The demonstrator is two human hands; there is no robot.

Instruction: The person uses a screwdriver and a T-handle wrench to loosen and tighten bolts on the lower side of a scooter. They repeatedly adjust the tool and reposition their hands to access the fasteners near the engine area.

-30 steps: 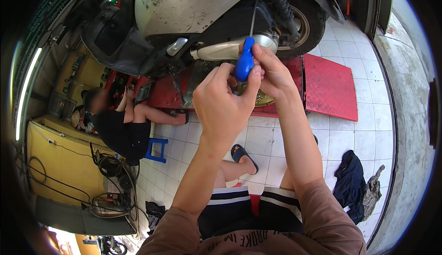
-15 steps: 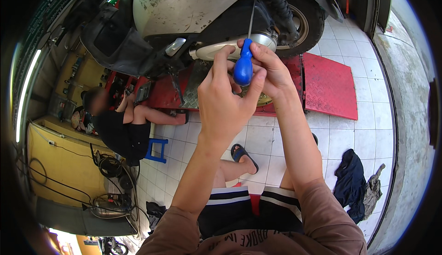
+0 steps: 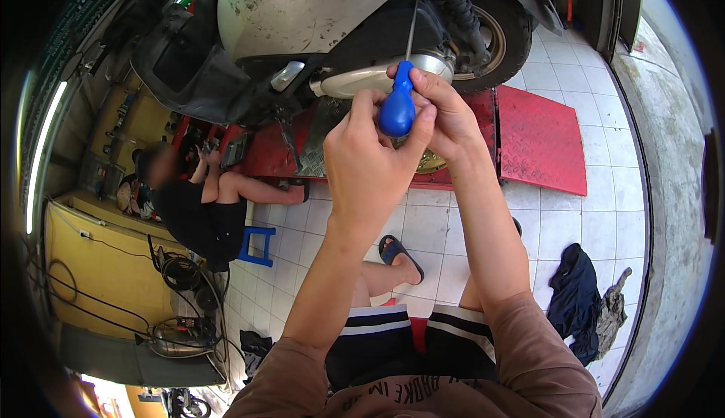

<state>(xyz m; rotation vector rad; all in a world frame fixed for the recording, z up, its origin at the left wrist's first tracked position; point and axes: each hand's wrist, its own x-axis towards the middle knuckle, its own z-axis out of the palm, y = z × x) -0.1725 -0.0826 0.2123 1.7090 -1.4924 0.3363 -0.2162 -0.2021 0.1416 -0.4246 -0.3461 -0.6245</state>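
Observation:
A screwdriver with a bulbous blue handle point(image 3: 396, 116) and a long metal shaft points up toward the dark side housing of a scratched silver scooter point(image 3: 294, 10); whether its tip touches the housing I cannot tell. My left hand point(image 3: 362, 161) curls round the handle's round end, thumb against it. My right hand point(image 3: 449, 120) grips the narrower neck of the handle from the right. Behind both hands are the scooter's pale metal engine casing point(image 3: 351, 78), rear shock point(image 3: 457, 14) and wheel point(image 3: 502, 48).
The scooter is over a red lift platform point(image 3: 540, 138). At the left another person point(image 3: 192, 214) sits by a blue stool point(image 3: 258, 246) and tool shelves point(image 3: 121, 135). Coiled hoses point(image 3: 180, 271) lie lower left; dark clothing point(image 3: 574, 301) lies on the tiles at right.
My left fingers have shifted on the handle: the forefinger rose half a second ago and is now lower and curled again. The screwdriver moved only slightly; my right hand stays on it.

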